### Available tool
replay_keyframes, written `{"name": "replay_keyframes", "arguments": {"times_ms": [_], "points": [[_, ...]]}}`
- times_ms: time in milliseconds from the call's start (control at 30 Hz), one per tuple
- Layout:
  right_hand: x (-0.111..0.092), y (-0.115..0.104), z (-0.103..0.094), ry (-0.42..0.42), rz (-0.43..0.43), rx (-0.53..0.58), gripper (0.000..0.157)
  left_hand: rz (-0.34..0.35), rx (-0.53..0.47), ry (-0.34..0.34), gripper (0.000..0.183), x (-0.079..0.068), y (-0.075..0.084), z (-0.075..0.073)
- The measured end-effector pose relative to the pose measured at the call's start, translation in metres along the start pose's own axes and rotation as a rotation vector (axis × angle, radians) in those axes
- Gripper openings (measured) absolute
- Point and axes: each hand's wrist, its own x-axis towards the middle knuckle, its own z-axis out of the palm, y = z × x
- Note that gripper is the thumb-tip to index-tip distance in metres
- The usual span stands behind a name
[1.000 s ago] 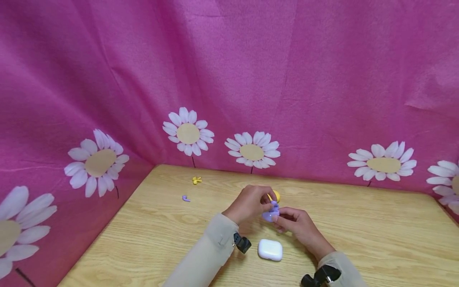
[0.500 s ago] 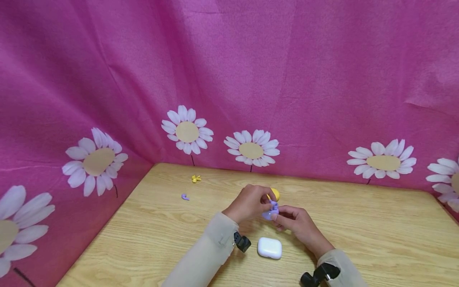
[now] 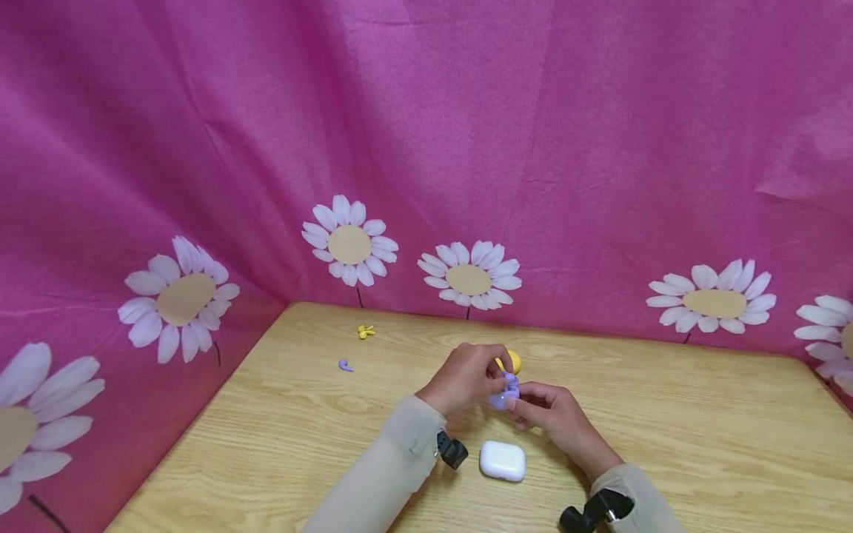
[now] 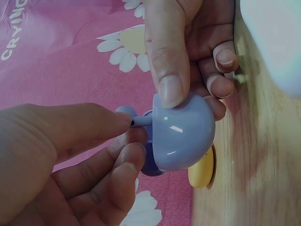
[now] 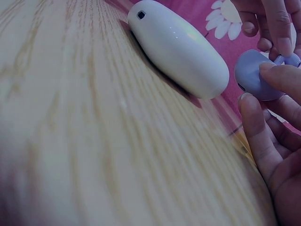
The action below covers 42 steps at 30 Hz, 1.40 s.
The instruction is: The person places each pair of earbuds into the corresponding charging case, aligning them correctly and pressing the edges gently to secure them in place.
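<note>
My right hand (image 3: 556, 418) grips a glossy purple earbud case (image 4: 186, 136), its thumb on the rounded shell. The case is held above the table with its lid raised. My left hand (image 3: 463, 377) pinches a purple earbud (image 4: 142, 121) at the case's opening, thumb against fingers. The earbud's stem shows between the fingertips and the shell. How far it sits in its slot is hidden. A second purple earbud (image 3: 345, 365) lies on the table to the left. Just behind the hands sits a round yellow case (image 3: 513, 360), partly covered by the left fingers.
A white earbud case (image 3: 503, 461) lies closed in front of the hands, between the forearms. Yellow earbuds (image 3: 366, 332) rest together near the far left of the wooden table (image 3: 700, 422). A pink flowered cloth (image 3: 586, 148) hangs behind and at the left.
Both hands stay in nearly the same place. The purple case has turned slightly between them, with the earbud still pinched at its opening.
</note>
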Motion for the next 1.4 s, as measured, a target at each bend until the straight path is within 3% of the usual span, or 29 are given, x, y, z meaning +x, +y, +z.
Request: {"name": "replay_keyframes", "arguments": {"times_ms": [500,767,1200,1400], "points": [[-0.003,0.0014,0.0024,-0.007,0.002,0.0,0.034,-0.04,0.017,-0.012,0.008,-0.0001,-0.0029,0.0081],[-0.0028,-0.003,0.0029,-0.006,-0.038,0.016,0.032,-0.006,0.047,0.006,0.008,0.0021,-0.0028,0.0082],[-0.0015,-0.0024,0.0011,0.0,-0.019,0.003,0.034,0.027,0.143,0.02,0.006,0.0018,-0.0012,0.0076],[-0.002,-0.0025,0.0012,0.009,-0.008,0.002,0.032,0.009,0.186,0.031,0.007,0.0008,0.0002,0.0084]]}}
